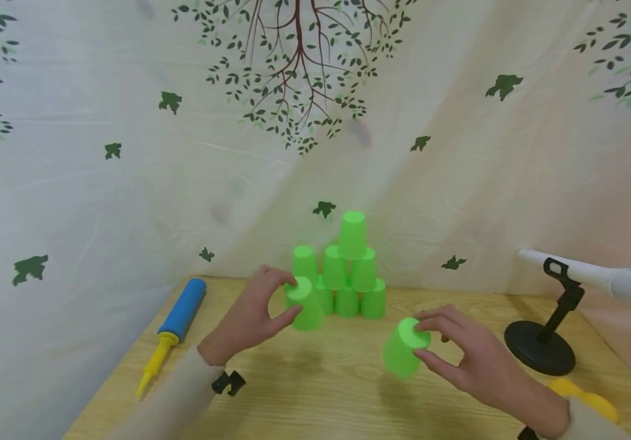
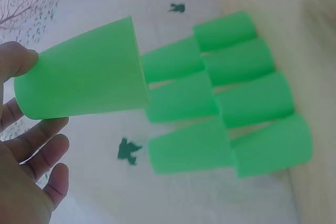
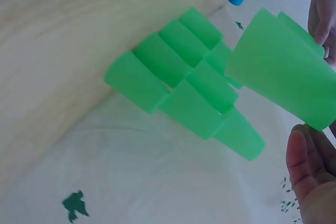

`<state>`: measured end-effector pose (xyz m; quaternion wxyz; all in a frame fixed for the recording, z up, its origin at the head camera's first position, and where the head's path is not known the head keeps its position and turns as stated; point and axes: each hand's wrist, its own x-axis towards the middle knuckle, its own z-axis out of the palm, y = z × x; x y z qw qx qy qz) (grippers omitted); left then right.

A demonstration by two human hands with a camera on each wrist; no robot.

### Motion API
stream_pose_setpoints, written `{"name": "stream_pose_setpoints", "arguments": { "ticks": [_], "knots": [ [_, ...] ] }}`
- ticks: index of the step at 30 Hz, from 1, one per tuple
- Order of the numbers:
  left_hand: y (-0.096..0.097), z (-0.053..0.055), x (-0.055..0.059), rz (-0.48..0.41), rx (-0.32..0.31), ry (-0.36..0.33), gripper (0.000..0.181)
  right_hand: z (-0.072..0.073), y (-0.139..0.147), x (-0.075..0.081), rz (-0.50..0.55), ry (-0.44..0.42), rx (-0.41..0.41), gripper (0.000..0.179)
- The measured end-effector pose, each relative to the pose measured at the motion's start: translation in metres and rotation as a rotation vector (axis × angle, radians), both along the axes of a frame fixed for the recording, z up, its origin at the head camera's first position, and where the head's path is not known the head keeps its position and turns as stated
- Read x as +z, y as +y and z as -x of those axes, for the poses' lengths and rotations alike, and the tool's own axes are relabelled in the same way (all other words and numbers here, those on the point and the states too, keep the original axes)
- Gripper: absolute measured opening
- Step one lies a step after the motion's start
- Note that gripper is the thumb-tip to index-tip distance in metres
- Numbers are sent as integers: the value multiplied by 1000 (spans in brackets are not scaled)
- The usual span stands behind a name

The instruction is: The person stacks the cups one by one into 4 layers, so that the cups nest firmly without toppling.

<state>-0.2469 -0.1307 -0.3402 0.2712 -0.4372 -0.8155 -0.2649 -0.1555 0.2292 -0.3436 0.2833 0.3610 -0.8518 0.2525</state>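
My left hand (image 1: 249, 318) pinches a green plastic cup (image 1: 306, 308) near its closed end, which faces up. The cup hangs mouth down in front of the stack's left side. To the right, my right hand (image 1: 471, 357) grips a second green cup (image 1: 401, 352) by its closed end, tilted, with its mouth down and left. Behind them stands a pyramid of upturned green cups (image 1: 347, 302). Its bottom row has several cups, the row above has three, and one cup (image 1: 353, 235) tops the right side. In the left wrist view, the held cup (image 2: 86, 77) is apart from the stack.
A blue and yellow hand pump (image 1: 180, 311) lies on the left of the wooden table (image 1: 337, 391). At the right stands a white microphone (image 1: 612, 281) on a black stand (image 1: 540, 347). A yellow object (image 1: 601, 406) is partly hidden by my right arm. A printed cloth (image 1: 271, 201) hangs behind.
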Motion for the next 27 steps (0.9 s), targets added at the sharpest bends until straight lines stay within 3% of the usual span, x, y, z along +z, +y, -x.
{"name": "stream_pose_setpoints", "arguments": {
  "ticks": [6,11,20,27],
  "knots": [
    [-2,18,23,-50,39,33,36,18,-7,28,4,113,64,25],
    [6,33,37,-82,76,15,37,37,-12,47,24,190,90,27],
    [16,62,46,-93,142,-1,38,56,-15,69,33,183,38,31],
    [29,83,53,-57,205,-48,40,77,-23,87,58,239,11,30]
  ]
}}
